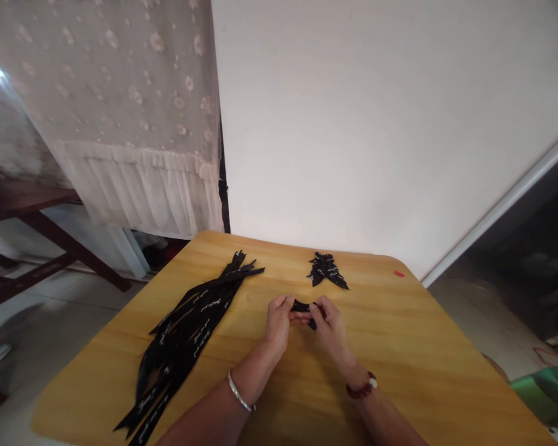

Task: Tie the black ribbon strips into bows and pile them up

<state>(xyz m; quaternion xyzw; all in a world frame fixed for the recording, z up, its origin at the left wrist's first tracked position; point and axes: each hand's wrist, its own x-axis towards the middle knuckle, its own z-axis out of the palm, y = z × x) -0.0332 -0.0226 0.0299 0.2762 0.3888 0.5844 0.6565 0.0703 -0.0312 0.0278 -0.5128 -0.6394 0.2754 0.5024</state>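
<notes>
Both my hands meet at the middle of a yellow wooden table [400, 347]. My left hand [278, 323] and my right hand [330, 325] each pinch one end of a short black ribbon piece [302, 306], folded between the fingertips. A silver bangle is on my left wrist, a dark red bead bracelet on my right. To the left lies a long bundle of black ribbon strips with white lettering [190, 328]. Beyond my hands rests a small pile of folded black ribbon pieces [325, 270].
A small red object [398, 273] lies near the table's far right corner. A white wall stands behind the table, with a lace curtain [134, 124] to the left. A dark wooden bench frame [32, 241] is at the far left, something green [546, 390] at the lower right.
</notes>
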